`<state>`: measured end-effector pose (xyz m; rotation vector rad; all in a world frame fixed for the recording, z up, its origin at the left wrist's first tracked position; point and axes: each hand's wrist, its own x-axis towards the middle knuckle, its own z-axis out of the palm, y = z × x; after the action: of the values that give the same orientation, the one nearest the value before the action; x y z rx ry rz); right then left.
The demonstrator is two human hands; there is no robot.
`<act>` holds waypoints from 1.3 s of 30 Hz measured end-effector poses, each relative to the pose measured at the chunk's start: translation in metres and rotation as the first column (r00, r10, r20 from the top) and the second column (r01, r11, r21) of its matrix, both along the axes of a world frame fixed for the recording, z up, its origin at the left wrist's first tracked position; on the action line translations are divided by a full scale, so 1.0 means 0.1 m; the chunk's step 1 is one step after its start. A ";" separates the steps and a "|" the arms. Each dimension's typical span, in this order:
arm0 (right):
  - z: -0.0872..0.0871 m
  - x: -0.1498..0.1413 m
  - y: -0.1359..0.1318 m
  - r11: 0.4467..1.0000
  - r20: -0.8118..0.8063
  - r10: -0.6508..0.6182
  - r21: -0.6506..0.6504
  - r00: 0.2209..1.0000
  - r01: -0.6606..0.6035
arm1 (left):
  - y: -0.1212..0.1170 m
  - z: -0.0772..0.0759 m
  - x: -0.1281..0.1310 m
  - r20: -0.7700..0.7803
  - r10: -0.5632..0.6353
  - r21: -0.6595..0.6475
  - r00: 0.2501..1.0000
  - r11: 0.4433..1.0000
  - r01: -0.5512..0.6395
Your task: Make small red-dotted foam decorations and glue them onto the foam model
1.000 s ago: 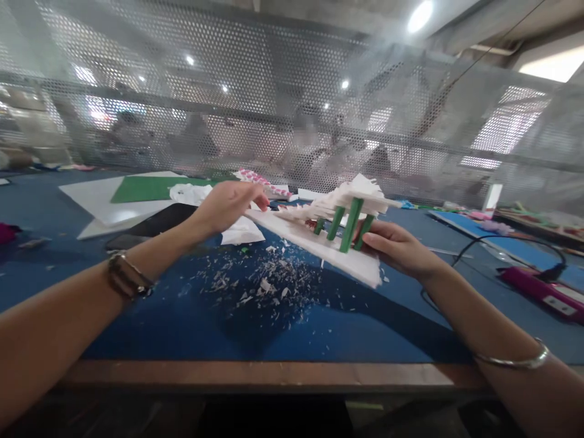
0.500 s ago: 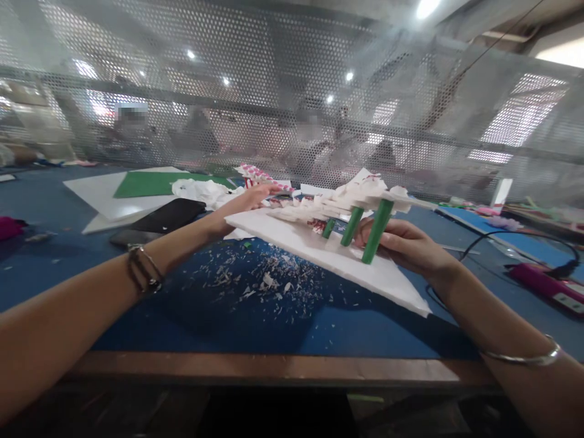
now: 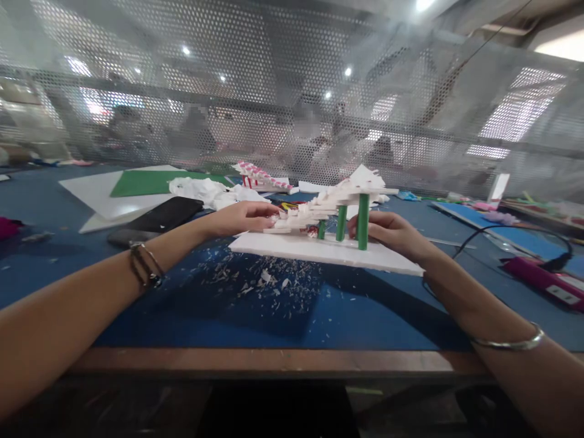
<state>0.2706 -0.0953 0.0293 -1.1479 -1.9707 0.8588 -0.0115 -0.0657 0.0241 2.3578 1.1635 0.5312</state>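
Observation:
A white foam-board model (image 3: 319, 246) with a rising staircase and three green pillars (image 3: 363, 220) is held level just above the blue table mat (image 3: 255, 316). My left hand (image 3: 241, 218) lies against the low end of the stairs, fingers curled on the model's edge. At the model's right side, behind the pillars, my right hand (image 3: 390, 234) grips the base. Both wrists wear bracelets.
White foam scraps (image 3: 260, 283) litter the mat under the model. A black phone (image 3: 157, 218), white and green sheets (image 3: 132, 185), crumpled paper (image 3: 205, 191) and another small model (image 3: 260, 176) lie behind. A pink tool with a cable (image 3: 538, 277) sits right. Perforated screen (image 3: 292, 103) at back.
The model was tilted steeply down to the right; both hands have turned it level and lowered it toward the mat.

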 end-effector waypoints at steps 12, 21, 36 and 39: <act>-0.15 -0.05 0.19 0.999 0.214 -0.034 0.045 0.976 0.025 | 0.11 -0.13 -0.01 -0.259 -0.088 0.066 0.962 0.992 0.109; -0.12 0.03 0.18 0.954 0.266 -0.273 0.196 0.925 0.225 | 0.10 -0.16 0.03 -0.283 -0.024 0.223 0.959 0.971 0.090; -0.12 0.04 0.14 0.915 0.313 -0.378 0.270 0.871 0.300 | 0.05 -0.21 0.06 -0.423 0.115 0.424 0.899 0.902 0.084; -0.12 0.03 0.16 0.906 0.313 -0.394 0.291 0.864 0.308 | 0.05 -0.20 0.06 -0.433 0.115 0.418 0.894 0.904 0.086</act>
<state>0.2733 -0.0794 0.0170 -1.5482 -1.9858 0.2214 -0.0054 -0.0607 0.0037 2.9685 1.3733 0.2637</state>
